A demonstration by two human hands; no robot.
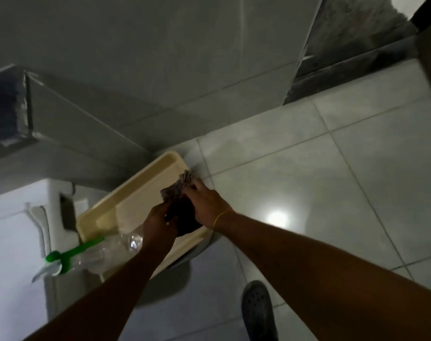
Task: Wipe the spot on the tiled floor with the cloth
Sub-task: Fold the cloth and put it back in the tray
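Both hands meet over a cream tray. The right hand is curled down onto a dark cloth, its fingers pressed into the bunched, paler end of the fabric; a thin yellow band circles that wrist. The left hand grips the cloth's near edge between thumb and fingers (the fingertips are buried in the folds). The cloth sits above the tray, not on the tiled floor. By the left forearm lies a clear spray bottle with a green trigger head. A dark perforated clog stands on the floor below the right arm.
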